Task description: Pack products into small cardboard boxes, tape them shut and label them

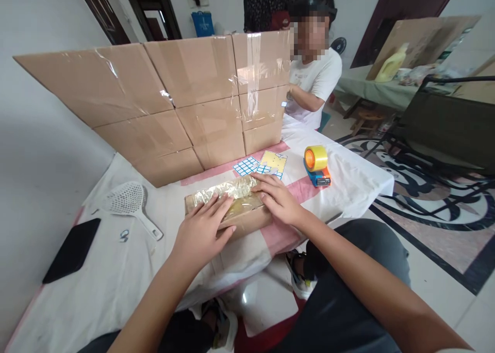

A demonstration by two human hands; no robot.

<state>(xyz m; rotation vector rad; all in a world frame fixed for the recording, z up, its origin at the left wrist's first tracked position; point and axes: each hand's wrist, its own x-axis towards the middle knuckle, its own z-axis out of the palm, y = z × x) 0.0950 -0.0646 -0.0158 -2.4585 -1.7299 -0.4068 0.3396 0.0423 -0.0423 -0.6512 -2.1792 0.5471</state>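
A small cardboard box (247, 223) lies on the cloth-covered table in front of me, its top covered with shiny, crinkled clear tape (232, 189). My left hand (203, 224) rests on the box's left part, fingers stretched over the tape and thumb along the near edge. On the right end lies my right hand (276, 195), its fingers extended across the top. Both hands press flat and hold nothing. To the right, a tape dispenser (317, 176) carries a yellow roll of tape (316, 158). Behind the box lie blue-grid sticker sheets (246, 166) and a yellow sheet (274, 161).
A tall wall of taped cardboard boxes (209, 100) stands along the table's far side. At left are a white slotted skimmer (129, 201), a black tablet-like slab (72, 251) and a small crumpled scrap (124, 235). A person in a white shirt (315, 79) sits beyond; another stands behind.
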